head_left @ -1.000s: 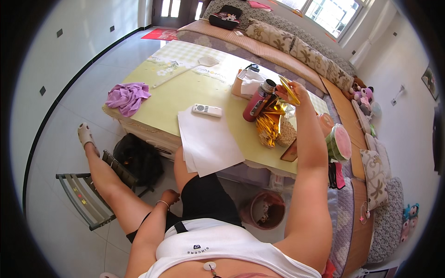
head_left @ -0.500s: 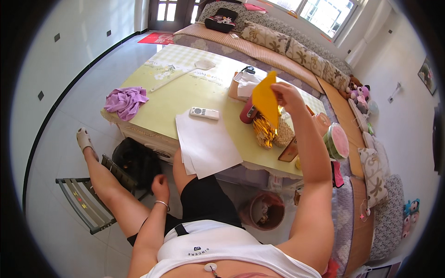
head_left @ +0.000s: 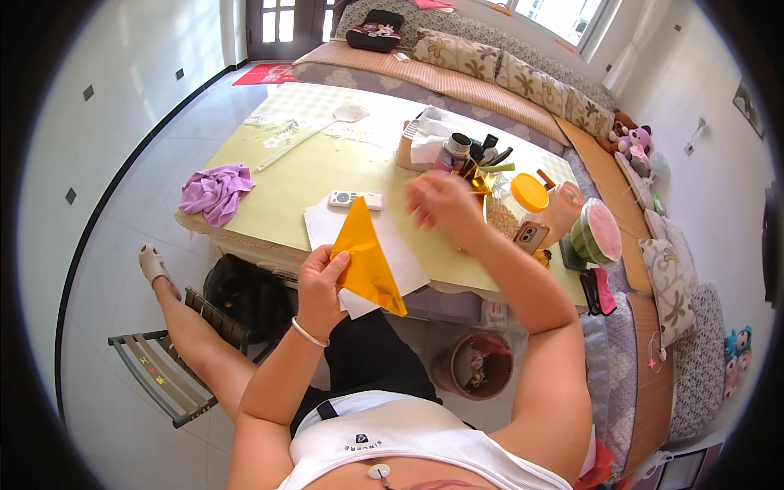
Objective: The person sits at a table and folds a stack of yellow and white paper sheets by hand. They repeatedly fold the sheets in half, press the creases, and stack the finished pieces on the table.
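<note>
My left hand [head_left: 320, 280] pinches a shiny golden-yellow paper triangle [head_left: 367, 261] by its left edge, thumb on top. The triangle stands tilted over white paper sheets [head_left: 402, 249] at the table's near edge and covers part of them. Slightly blurred, my right hand [head_left: 445, 204] hovers over the table to the right, its fingers loosely apart and nothing visible in them. Just behind it are a metal-necked bottle [head_left: 454, 151] and some gold foil [head_left: 480, 186]. A white remote control [head_left: 353, 200] lies beyond the triangle's tip.
A yellow-lidded jar [head_left: 527, 196], a phone [head_left: 532, 237] and a green-and-pink tub [head_left: 598, 233] crowd the table's right side. A purple cloth [head_left: 216, 194] and a white fly swatter [head_left: 314, 135] lie leftward. Below are a bin [head_left: 474, 367], a folding stool [head_left: 163, 367] and a black animal [head_left: 245, 298].
The golden triangle has come down from my raised right hand into my left hand. My left hand has risen from beside my leg; my right hand has lowered toward the table's middle.
</note>
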